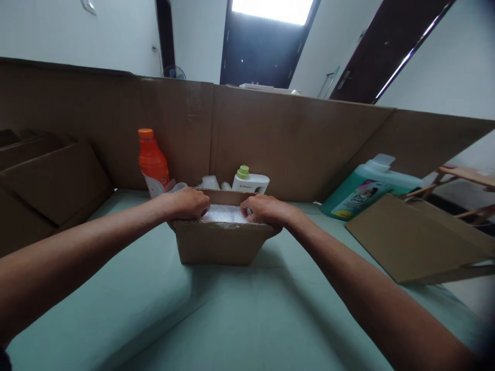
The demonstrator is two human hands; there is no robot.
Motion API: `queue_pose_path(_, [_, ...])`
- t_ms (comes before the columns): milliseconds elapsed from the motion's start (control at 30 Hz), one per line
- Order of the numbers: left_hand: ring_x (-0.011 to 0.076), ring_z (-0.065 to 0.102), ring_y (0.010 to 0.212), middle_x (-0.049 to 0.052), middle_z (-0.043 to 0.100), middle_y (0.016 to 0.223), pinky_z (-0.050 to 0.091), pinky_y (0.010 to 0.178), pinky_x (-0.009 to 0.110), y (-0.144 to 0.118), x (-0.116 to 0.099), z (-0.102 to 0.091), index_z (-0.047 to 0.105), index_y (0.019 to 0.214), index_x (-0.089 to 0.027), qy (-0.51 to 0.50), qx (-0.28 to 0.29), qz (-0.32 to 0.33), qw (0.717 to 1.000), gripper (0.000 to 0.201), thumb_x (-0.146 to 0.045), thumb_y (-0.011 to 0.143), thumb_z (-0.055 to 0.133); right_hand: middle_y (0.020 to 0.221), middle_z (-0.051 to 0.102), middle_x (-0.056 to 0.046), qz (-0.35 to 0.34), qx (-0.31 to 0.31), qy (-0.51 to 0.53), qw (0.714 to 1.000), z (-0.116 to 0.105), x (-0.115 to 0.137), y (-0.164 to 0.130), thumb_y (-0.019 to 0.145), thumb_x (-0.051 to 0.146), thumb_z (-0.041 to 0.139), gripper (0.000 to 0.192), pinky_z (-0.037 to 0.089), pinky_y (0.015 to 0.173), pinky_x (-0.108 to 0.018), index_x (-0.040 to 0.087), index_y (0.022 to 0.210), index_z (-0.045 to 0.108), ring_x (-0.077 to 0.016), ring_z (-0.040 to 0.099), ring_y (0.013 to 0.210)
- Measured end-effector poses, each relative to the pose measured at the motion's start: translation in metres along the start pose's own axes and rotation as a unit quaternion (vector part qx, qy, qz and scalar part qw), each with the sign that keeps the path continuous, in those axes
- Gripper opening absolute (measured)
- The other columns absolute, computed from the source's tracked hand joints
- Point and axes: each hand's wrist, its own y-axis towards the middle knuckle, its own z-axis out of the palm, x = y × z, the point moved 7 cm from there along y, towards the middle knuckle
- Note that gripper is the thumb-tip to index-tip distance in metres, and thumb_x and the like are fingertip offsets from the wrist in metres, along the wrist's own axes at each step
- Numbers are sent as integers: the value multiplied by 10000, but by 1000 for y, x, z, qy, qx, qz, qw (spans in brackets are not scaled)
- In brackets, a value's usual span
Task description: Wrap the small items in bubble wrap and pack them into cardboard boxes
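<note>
A small open cardboard box (218, 245) stands upright on the green cloth in front of me. Clear bubble wrap (226, 213) fills its mouth; whatever lies under the wrap is hidden. My left hand (189, 202) is closed at the box's left end, its curled fingers down inside the rim on the wrap's edge. At the opposite end my right hand (265, 208) is closed too, with a bit of wrap showing at its fingertips. Both hands partly cover the box's short sides.
Behind the box stand an orange-capped bottle (152, 162) and a white bottle with a green cap (251, 181). A teal liquid jug (367, 188) leans at right near a cardboard box (417, 239). More cardboard (58, 180) sits left. A tall cardboard wall (290, 139) closes the back.
</note>
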Motion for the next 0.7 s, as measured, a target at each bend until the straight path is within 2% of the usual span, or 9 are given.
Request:
queue_pose_path(100, [258,660,717,86,725,768,429,636,315,-8,2,-9,784,825,-218,12,10,-9,1000,148,-194,719,684,765,738,-36,-1,-5,-9,1000,-12,-3,-10,739,220,688,153,365,572,-246,250,853,786,-192,652,726])
queue_pose_path(167, [260,672,788,83,745,877,452,667,316,-25,4,-21,778,991,-251,2,-24,-3,1000,251,-268,762,675,811,752,-29,0,-68,6,998,-28,-9,-30,806,261,630,178,382,598,-251,253,897,783,-186,658,744])
queue_pose_path(233, [225,669,814,62,740,965,469,695,304,-54,7,-35,737,1123,-283,-37,-133,5,990,315,-316,844,595,842,760,-27,7,-185,61,981,-42,-19,-62,870,287,552,224,415,625,-261,233,895,768,-176,660,732])
queue_pose_path(300, [190,661,801,58,724,997,487,696,290,-93,16,-35,709,1167,-264,-113,-278,-15,954,335,-338,916,500,822,757,-36,29,-305,148,940,-41,-32,-100,892,325,528,251,456,637,-273,205,860,747,-175,661,705])
queue_pose_path(367, [208,665,881,81,709,1062,524,696,292,-126,29,-7,666,1221,-221,-218,-371,-79,899,385,-419,938,496,844,757,-57,57,-358,235,902,-14,-42,-126,883,392,557,272,502,641,-289,190,922,735,-197,679,734])
queue_pose_path(433, [279,634,1095,124,629,1312,561,812,384,-140,35,40,546,1372,-213,-311,-393,-133,855,598,-538,871,578,997,759,-92,73,-345,308,884,28,-42,-129,840,459,624,405,547,671,-324,186,1132,692,-242,702,860])
queue_pose_path(500, [342,567,1240,158,529,1447,508,979,509,-130,30,86,444,1454,-198,-387,-373,-153,829,805,-605,788,642,1189,715,-120,72,-311,362,876,67,-33,-114,789,505,684,608,577,772,-395,202,1307,591,-290,685,1016])
queue_pose_path(567, [353,529,1299,166,529,1443,444,1068,538,-107,18,117,422,1453,-179,-468,-353,-141,798,832,-599,774,655,1281,670,-132,67,-298,407,861,93,-24,-93,757,528,711,696,558,897,-469,213,1352,537,-319,654,1109])
queue_pose_path(700, [312,577,1252,166,587,1367,445,1084,477,-77,-1,140,405,1428,-154,-591,-365,-135,706,803,-561,783,658,1277,666,-141,76,-317,468,821,109,-11,-79,755,513,698,703,513,995,-521,196,1354,509,-335,643,1143])
